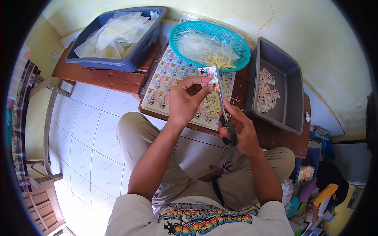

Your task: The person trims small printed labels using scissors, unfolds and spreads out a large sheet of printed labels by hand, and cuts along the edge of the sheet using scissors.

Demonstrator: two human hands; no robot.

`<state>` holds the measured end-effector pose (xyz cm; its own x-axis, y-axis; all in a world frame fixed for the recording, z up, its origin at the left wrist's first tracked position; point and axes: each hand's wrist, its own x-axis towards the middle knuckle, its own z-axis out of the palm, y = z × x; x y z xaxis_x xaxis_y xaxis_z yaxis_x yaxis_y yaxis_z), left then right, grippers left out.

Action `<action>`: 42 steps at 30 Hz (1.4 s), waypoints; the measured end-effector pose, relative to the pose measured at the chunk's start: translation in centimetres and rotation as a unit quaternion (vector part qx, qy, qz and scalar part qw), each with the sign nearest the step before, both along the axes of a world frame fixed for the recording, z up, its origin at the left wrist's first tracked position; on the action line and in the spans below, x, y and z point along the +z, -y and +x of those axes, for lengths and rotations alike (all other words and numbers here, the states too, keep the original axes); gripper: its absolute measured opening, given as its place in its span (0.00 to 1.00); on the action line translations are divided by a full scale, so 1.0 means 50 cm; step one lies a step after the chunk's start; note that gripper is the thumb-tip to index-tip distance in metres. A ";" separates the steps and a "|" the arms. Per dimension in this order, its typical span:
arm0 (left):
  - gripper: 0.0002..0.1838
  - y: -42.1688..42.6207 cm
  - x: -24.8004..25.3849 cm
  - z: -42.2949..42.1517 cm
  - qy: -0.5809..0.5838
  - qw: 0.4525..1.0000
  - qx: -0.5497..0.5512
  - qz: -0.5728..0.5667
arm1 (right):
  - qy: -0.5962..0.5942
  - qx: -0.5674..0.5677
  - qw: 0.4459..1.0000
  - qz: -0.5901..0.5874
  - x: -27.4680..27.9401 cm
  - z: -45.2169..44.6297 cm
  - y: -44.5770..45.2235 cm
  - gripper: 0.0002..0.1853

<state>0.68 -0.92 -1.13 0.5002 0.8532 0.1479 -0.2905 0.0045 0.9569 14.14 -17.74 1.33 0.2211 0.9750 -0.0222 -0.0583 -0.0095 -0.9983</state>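
Note:
My left hand (188, 94) pinches a small printed label (207, 73) between thumb and fingers, above the low table. The fingers of my right hand (243, 128) are wrapped round the black handles of a pair of scissors (221, 103). The blades point up and lie along the right edge of the label. Beneath both hands are printed label sheets (162, 84), with thin yellow strips scattered over their right part. A turquoise basket (177, 53) just beyond the hands holds clear plastic pieces and yellow strips.
A grey tub (284, 100) with cut labels (267, 92) stands on the right. At the back left, a dark blue tub (138, 61) of translucent sheets rests on a wooden bench (98, 78). Another person (328, 190) is at the lower right, near shelves.

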 end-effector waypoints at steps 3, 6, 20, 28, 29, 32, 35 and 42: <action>0.13 0.001 -0.001 0.002 0.001 1.000 0.003 -0.001 | -0.003 0.000 1.000 -0.001 0.000 -0.001 0.001 0.48; 0.13 -0.001 -0.001 0.002 -0.004 1.000 0.004 -0.001 | -0.007 0.000 1.000 -0.003 0.000 -0.001 0.000 0.48; 0.12 0.000 -0.001 0.001 -0.009 1.000 0.004 0.000 | -0.004 -0.003 1.000 0.002 -0.003 0.000 0.001 0.47; 0.13 -0.003 -0.007 0.002 -0.009 1.000 -0.003 0.004 | 0.001 0.001 1.000 -0.001 -0.001 0.000 0.001 0.47; 0.13 -0.003 -0.007 0.002 -0.009 1.000 -0.003 0.004 | 0.001 0.001 1.000 -0.001 -0.001 -0.001 0.000 0.47; 0.13 -0.002 -0.007 0.002 -0.011 1.000 0.001 0.008 | -0.002 0.000 1.000 -0.001 0.000 -0.003 0.000 0.46; 0.12 -0.002 -0.006 0.003 -0.014 1.000 0.006 0.010 | -0.002 -0.003 1.000 0.000 -0.001 -0.004 -0.001 0.45; 0.12 0.000 -0.003 0.006 -0.011 1.000 0.017 0.017 | -0.019 -0.009 1.000 -0.014 0.002 -0.008 -0.004 0.46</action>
